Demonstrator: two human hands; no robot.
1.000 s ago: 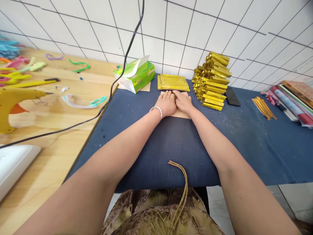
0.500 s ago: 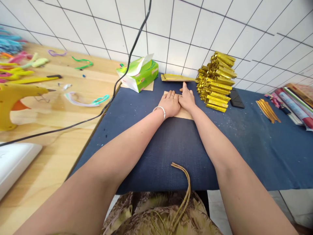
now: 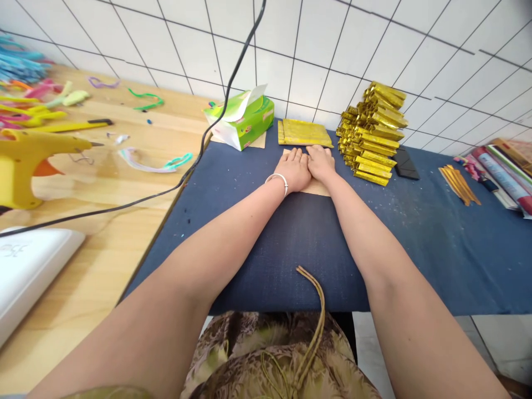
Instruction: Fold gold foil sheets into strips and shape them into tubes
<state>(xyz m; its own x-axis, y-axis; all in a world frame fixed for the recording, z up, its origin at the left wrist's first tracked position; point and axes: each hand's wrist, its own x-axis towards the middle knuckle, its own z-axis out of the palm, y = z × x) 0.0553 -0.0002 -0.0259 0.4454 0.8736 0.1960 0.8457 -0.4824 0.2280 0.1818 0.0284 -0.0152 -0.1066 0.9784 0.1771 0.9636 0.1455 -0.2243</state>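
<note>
My left hand (image 3: 293,169), with a white bracelet at the wrist, lies flat on a brown sheet (image 3: 317,190), its fingers stretched forward. Right beside it, my right hand (image 3: 321,160) presses down on the same sheet, its fingertips close to the front edge of a flat pile of gold paper (image 3: 306,133). Most of the brown sheet is covered by both hands, so whatever lies under the palms is hidden. To the right of the gold paper rises a heap of folded gold paper pieces (image 3: 372,141).
A green tissue box (image 3: 255,122) stands back left by the tiled wall. A black cable (image 3: 203,144) crosses on the left, near a yellow glue gun (image 3: 37,160) and a white device (image 3: 37,271). Further right are a black phone (image 3: 405,163), copper-coloured strips (image 3: 459,184) and books (image 3: 507,172).
The gold paper, edge-on and tilted before, now lies flat. My right hand's forefinger, earlier stretched out to it, has drawn back and bent. The view has shifted slightly.
</note>
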